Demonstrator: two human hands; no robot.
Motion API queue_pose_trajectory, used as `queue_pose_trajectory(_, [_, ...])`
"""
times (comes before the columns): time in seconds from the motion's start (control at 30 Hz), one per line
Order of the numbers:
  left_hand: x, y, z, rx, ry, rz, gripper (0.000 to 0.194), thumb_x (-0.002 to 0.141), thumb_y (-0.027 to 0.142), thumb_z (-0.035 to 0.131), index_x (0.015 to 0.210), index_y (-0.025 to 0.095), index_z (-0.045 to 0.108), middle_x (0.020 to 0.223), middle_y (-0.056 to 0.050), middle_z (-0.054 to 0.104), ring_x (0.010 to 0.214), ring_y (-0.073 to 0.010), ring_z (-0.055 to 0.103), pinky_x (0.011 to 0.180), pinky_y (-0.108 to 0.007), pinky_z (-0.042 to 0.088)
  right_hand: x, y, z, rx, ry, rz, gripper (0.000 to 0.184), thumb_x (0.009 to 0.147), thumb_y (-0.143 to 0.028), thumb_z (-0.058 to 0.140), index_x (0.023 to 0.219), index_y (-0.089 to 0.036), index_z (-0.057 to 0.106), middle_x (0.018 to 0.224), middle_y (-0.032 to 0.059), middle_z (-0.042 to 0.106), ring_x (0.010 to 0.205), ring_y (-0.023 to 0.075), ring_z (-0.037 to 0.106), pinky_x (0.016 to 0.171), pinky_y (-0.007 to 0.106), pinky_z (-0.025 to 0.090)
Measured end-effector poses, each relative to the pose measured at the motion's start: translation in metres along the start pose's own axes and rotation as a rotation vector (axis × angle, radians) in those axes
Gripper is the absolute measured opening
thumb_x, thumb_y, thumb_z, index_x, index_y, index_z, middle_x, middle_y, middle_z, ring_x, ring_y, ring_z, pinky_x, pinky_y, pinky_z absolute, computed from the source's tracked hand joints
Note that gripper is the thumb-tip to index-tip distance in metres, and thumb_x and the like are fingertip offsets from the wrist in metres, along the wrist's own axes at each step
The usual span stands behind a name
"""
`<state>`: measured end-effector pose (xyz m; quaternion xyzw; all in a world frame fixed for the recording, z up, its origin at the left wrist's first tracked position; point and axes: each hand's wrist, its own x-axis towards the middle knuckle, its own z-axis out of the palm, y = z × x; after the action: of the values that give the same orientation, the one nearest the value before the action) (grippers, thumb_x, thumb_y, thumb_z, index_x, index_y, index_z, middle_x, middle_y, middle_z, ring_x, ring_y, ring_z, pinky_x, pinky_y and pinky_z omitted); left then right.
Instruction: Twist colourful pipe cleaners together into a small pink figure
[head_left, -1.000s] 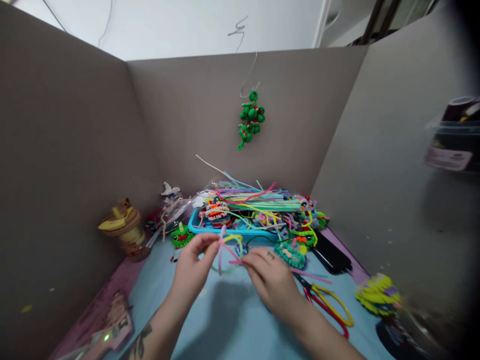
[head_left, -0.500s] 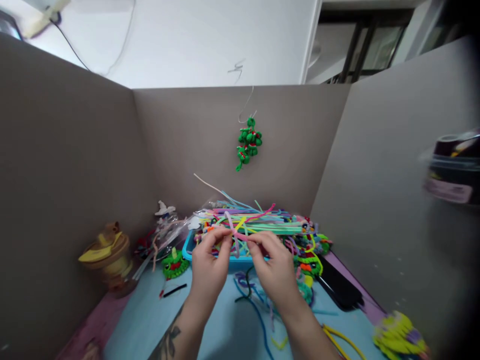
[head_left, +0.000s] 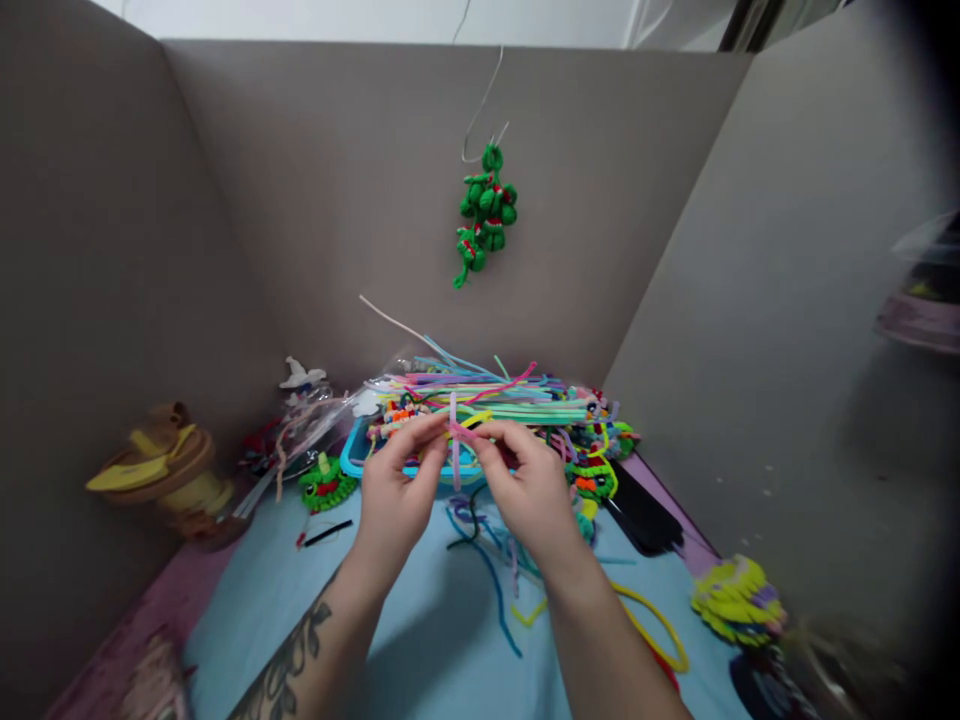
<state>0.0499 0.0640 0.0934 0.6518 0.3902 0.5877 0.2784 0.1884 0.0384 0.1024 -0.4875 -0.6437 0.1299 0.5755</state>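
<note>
My left hand point(head_left: 403, 485) and my right hand point(head_left: 530, 490) meet in front of a blue tray, fingertips close together. Both pinch a short pink pipe cleaner point(head_left: 463, 432) stretched between them. A lilac pipe cleaner point(head_left: 455, 470) stands roughly upright, crossing the pink one near my left fingertips. Some yellow pipe cleaner point(head_left: 480, 417) shows just above my right fingers; whether it joins the held pieces I cannot tell. Past the hands, the tray point(head_left: 351, 458) carries a heap of long coloured pipe cleaners point(head_left: 540, 410).
Loose blue pipe cleaners point(head_left: 499, 595) lie on the light blue cloth point(head_left: 420, 650). Green figures point(head_left: 487, 205) hang from a wire on the back panel. At left are a green frog-like piece point(head_left: 328, 486) and a yellow-brown pot point(head_left: 191, 490); a black object point(head_left: 645, 515) lies right.
The view has tilted downward, so the panels and hanging figures sit higher. Both hands still grip the pink pipe cleaner; the lilac one has turned more upright.
</note>
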Motion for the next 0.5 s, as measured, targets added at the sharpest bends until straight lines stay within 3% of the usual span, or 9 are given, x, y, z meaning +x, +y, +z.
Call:
queue_pose_trajectory(0.17, [0.005,-0.002,-0.002,-0.298,-0.102,-0.190,0.031,0.080,0.028,0.066,0.110,0.020,0.067,0.104,-0.006,0.072,0.095,-0.0180,0.067,0.083,-0.028,0.053,0.000,0.004,0.004,0.034,-0.043,-0.005,0.010,0.088,-0.020,0.056,0.088,-0.021,0.066,0.082,-0.0005,0.069,0.075,0.0136,0.061,0.068,0.023,0.044])
queue_pose_trajectory(0.27, [0.008,-0.002,-0.005,-0.413,-0.161,-0.297,0.027,0.075,0.028,0.071,0.101,0.019,0.071,0.098,-0.006,0.073,0.089,-0.0167,0.068,0.080,-0.026,0.053,0.001,0.005,0.002,0.034,-0.057,-0.059,0.010,0.088,-0.018,0.057,0.086,-0.020,0.066,0.084,0.0005,0.069,0.081,0.0147,0.062,0.074,0.025,0.045])
queue_pose_trajectory(0.37, [0.009,-0.001,-0.007,-0.403,-0.141,-0.322,0.022,0.072,0.028,0.073,0.092,0.019,0.073,0.094,-0.005,0.074,0.086,-0.0160,0.067,0.078,-0.025,0.052,0.002,0.003,-0.003,0.048,-0.015,-0.109,0.010,0.086,-0.015,0.058,0.083,-0.020,0.067,0.086,0.0017,0.068,0.084,0.0145,0.062,0.077,0.025,0.046])
queue_pose_trajectory(0.5, [0.009,0.000,-0.011,-0.308,-0.091,-0.298,0.024,0.073,0.028,0.072,0.095,0.018,0.073,0.096,-0.006,0.074,0.089,-0.0179,0.067,0.078,-0.026,0.053,0.003,0.000,-0.012,-0.038,0.019,-0.138,0.012,0.086,-0.012,0.057,0.085,-0.019,0.067,0.082,0.0017,0.065,0.078,0.0138,0.060,0.072,0.024,0.045])
